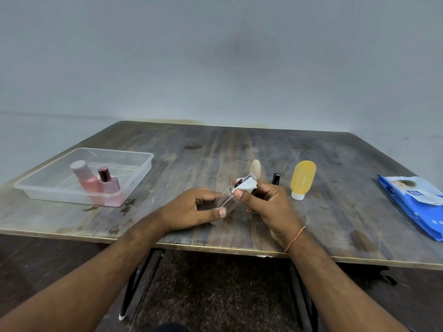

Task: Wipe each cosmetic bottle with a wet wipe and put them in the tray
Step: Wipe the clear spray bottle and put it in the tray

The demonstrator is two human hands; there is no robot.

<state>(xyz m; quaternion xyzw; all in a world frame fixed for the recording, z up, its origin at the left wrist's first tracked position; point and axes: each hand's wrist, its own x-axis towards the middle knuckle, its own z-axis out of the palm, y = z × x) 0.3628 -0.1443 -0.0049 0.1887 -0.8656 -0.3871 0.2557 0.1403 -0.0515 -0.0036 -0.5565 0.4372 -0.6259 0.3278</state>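
1. Your left hand (191,209) curls round a small clear bottle (224,203), thumb and fingers gripping it; the glass is blurred and mostly hidden by your fingers, so its contents are hard to make out.
2. Your right hand (266,202) pinches a white wet wipe (247,185) against the bottle's dark top, just above the table's (239,149) near edge.
3. Just behind your hands stand a beige tube (255,167), partly covered, a black tube (275,179) and a yellow bottle (302,179) resting on its white cap.
4. Far right, the blue wipes pack (417,204) is cut off by the frame.
5. To the left, the clear tray (143,164) holds a pink bottle (84,176) and a pink perfume bottle (109,185); bare tabletop lies between it and your hands.
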